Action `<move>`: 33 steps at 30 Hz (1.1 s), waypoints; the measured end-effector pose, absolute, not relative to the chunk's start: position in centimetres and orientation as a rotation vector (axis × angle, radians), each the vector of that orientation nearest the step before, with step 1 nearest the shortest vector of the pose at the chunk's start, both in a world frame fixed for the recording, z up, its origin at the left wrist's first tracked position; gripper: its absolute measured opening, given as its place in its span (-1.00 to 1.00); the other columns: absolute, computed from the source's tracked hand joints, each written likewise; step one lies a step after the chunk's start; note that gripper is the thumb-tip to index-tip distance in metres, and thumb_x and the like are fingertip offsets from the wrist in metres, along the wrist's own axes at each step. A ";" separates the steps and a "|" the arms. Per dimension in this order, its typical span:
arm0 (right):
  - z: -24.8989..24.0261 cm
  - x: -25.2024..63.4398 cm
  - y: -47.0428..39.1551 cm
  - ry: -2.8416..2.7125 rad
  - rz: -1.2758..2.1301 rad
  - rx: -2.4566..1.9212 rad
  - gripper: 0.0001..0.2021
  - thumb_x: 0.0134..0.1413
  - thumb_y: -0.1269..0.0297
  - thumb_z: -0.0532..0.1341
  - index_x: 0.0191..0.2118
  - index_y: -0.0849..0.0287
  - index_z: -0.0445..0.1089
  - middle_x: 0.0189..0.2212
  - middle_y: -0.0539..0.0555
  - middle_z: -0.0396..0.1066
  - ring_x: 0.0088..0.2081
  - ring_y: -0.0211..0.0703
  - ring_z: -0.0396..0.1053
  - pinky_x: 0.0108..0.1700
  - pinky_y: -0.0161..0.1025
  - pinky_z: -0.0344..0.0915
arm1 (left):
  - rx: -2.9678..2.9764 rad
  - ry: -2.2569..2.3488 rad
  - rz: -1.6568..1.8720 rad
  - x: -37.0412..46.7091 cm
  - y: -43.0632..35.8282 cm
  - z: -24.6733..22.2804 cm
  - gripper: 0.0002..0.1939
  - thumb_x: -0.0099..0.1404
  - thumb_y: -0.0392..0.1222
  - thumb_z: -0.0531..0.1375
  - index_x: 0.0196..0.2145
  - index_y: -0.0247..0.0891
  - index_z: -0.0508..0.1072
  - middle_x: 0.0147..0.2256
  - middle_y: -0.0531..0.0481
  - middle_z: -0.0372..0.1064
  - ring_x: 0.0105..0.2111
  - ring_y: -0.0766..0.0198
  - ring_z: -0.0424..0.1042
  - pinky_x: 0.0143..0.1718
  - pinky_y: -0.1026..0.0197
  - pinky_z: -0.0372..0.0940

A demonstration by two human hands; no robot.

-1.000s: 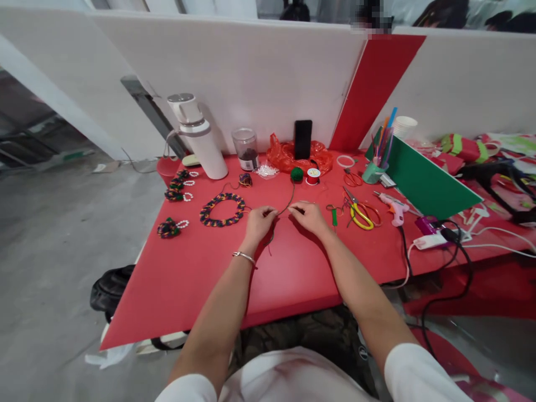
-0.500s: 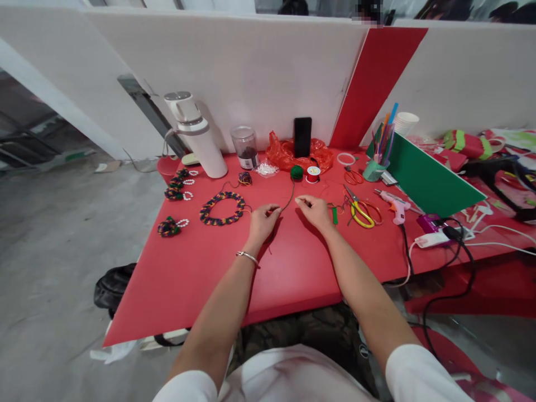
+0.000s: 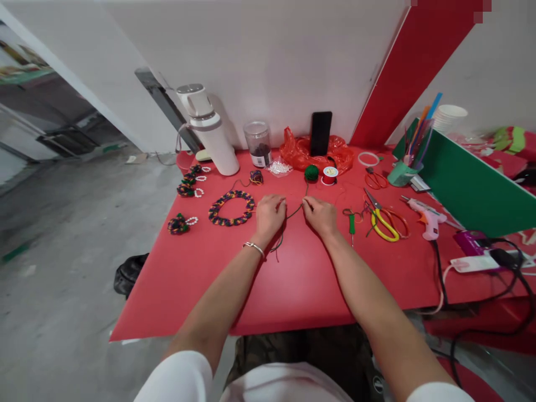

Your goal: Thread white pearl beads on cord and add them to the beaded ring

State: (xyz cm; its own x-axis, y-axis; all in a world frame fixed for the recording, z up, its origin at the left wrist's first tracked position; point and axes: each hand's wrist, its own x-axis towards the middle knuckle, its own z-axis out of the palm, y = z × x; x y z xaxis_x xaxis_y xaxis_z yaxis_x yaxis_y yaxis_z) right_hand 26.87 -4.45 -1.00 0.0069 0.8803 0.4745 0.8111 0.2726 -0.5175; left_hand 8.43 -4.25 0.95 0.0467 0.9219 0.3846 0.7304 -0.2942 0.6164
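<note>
Dark green yarn (image 3: pixel 296 210) runs between my two hands, low over the red table. My right hand (image 3: pixel 321 216) pinches it between thumb and fingertips. Close by on the left, my left hand (image 3: pixel 270 216) is closed with the yarn at its fingertips, and loose tails lie below it. From my right fingertips the strand leads back to a green yarn ball (image 3: pixel 311 173). Left of my left hand lies a braided multicoloured ring (image 3: pixel 231 224). A green-handled tool (image 3: pixel 352 224) with a thin metal shaft rests right of my right hand.
Yellow-handled scissors (image 3: pixel 387 230), red scissors (image 3: pixel 376 179) and a pink glue gun (image 3: pixel 429 218) lie to the right. A white flask (image 3: pixel 215 142), jar (image 3: pixel 258 146), phone (image 3: pixel 320 134) and red thread spool (image 3: pixel 329 176) stand behind. Beaded yarn pieces (image 3: pixel 178 224) lie left.
My right hand has come to the yarn and now pinches it; before, it was apart from the strand. The view has shifted, so the table things appear farther right.
</note>
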 end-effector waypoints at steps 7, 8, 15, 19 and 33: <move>-1.1 26.9 -3.8 -1.758 0.170 -1.551 -0.72 0.39 0.14 0.10 -0.17 0.03 0.58 -0.34 0.11 0.59 -0.31 -0.08 0.48 -0.28 -0.24 0.17 | 2.195 1.800 0.978 9.1 5.6 1.0 -0.69 0.39 -0.27 0.07 -0.12 -0.30 0.61 0.05 -0.31 0.49 0.09 -0.08 0.41 0.17 -0.07 0.25; -1.1 26.9 -3.8 -1.757 0.175 -1.547 -0.72 0.39 0.15 0.10 -0.17 0.02 0.57 -0.34 0.10 0.60 -0.31 -0.08 0.48 -0.28 -0.24 0.18 | 2.176 1.841 0.993 9.3 6.8 0.9 -0.68 0.38 -0.28 0.07 -0.08 -0.31 0.60 0.10 -0.33 0.46 0.14 -0.11 0.37 0.19 -0.09 0.23; -1.1 26.9 -3.5 -1.773 0.224 -1.586 -0.72 0.41 0.17 0.09 -0.21 0.05 0.55 -0.28 0.14 0.62 -0.28 -0.07 0.50 -0.24 -0.22 0.18 | 2.304 1.881 0.841 11.0 10.1 0.2 -0.62 0.42 -0.14 0.11 0.09 -0.38 0.48 0.20 -0.44 0.36 0.22 -0.21 0.29 0.24 -0.18 0.12; -0.7 26.9 -3.5 -1.788 0.162 -1.634 -0.72 0.41 0.18 0.10 -0.19 0.05 0.56 -0.31 0.10 0.62 -0.31 -0.12 0.49 -0.29 -0.25 0.12 | 2.402 1.896 0.705 10.9 8.2 0.3 -0.59 0.46 -0.03 0.09 0.11 -0.31 0.46 0.25 -0.38 0.34 0.25 -0.22 0.28 0.21 -0.20 0.16; 0.0 26.8 -3.7 -1.765 0.153 -1.839 -0.70 0.42 0.17 0.09 -0.05 0.06 0.57 -0.23 0.10 0.64 -0.23 -0.08 0.52 -0.28 -0.25 0.12 | 2.401 1.669 0.782 5.7 -2.0 0.5 -0.53 0.42 -0.06 0.13 0.21 -0.27 0.44 0.29 -0.27 0.31 0.27 -0.05 0.32 0.29 -0.08 0.25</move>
State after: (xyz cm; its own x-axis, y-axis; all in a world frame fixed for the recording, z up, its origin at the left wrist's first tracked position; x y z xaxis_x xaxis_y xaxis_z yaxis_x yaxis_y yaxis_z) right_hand 26.81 -3.72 0.04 0.1180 0.9453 0.3041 0.8787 0.0432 -0.4753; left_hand 5.67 -1.96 0.53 0.2608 0.9014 0.3457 0.8424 -0.3874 0.3746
